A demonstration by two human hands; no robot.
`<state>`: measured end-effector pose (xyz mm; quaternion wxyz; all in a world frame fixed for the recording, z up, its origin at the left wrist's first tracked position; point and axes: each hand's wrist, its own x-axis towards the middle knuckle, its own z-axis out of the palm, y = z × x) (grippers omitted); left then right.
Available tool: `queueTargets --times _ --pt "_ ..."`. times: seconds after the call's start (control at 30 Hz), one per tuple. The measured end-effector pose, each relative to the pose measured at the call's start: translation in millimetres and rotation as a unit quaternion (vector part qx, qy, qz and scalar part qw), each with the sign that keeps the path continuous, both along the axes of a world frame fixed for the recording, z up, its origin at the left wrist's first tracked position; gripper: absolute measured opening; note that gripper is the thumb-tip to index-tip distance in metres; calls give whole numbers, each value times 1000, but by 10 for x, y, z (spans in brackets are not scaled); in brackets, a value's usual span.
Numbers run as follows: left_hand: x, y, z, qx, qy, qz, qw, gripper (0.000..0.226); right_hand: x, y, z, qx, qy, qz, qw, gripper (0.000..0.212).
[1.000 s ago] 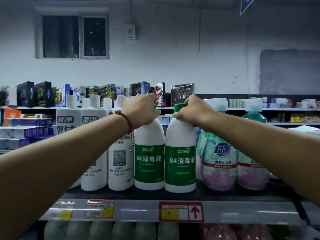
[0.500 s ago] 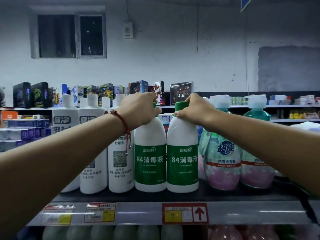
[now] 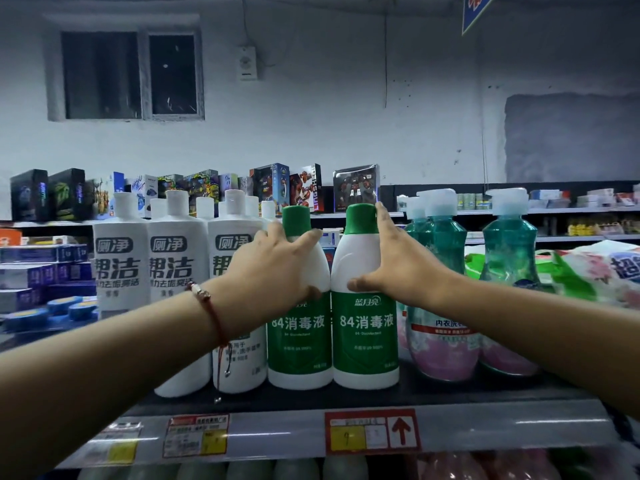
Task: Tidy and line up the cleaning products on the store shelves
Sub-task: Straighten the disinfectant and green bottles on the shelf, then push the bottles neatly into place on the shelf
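Two white disinfectant bottles with green caps and green labels stand upright and touching on the top shelf, the left bottle (image 3: 298, 341) beside the right bottle (image 3: 367, 341). My left hand (image 3: 273, 271) lies over the left bottle's shoulder with its fingers spread. My right hand (image 3: 391, 268) presses the right bottle's outer side; its fingers run straight up to the cap and its thumb rests on the front. A red cord bracelet hangs on my left wrist.
White toilet-cleaner bottles (image 3: 121, 265) stand in rows to the left. Teal pump bottles (image 3: 509, 244) stand to the right, with detergent bags (image 3: 606, 268) beyond. The shelf edge (image 3: 277, 434) carries price tags. More bottles sit on the shelf below. Boxed goods (image 3: 270, 185) fill a far shelf.
Both hands have slid down from the green caps to the bottles' shoulders and sides, uncovering the caps. The two bottles stand together as before.
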<state>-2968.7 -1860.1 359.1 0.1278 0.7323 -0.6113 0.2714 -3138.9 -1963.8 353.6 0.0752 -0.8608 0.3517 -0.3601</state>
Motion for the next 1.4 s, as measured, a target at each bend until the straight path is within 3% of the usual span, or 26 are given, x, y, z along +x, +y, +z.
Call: queueTargets --times 0.37,0.63,0.93,1.13,1.4 --pt "65 -29 -62 -21 2 -22 1000 93 -25 -13 -134 -10 -42 20 999 120" --pt "-117 162 -226 -26 -46 -11 999 85 -113 165 -70 -38 103 -54 993 113" --pt "-232 360 -328 -17 -12 -143 990 76 -639 678 -97 -89 241 -69 964 78" --pt "-471 285 -475 -19 1 -179 984 70 -1106 686 -205 -35 287 -115 950 78" --pt "-1041 100 -415 -3 -22 -126 992 64 -1802 475 -71 -26 274 -128 953 74"
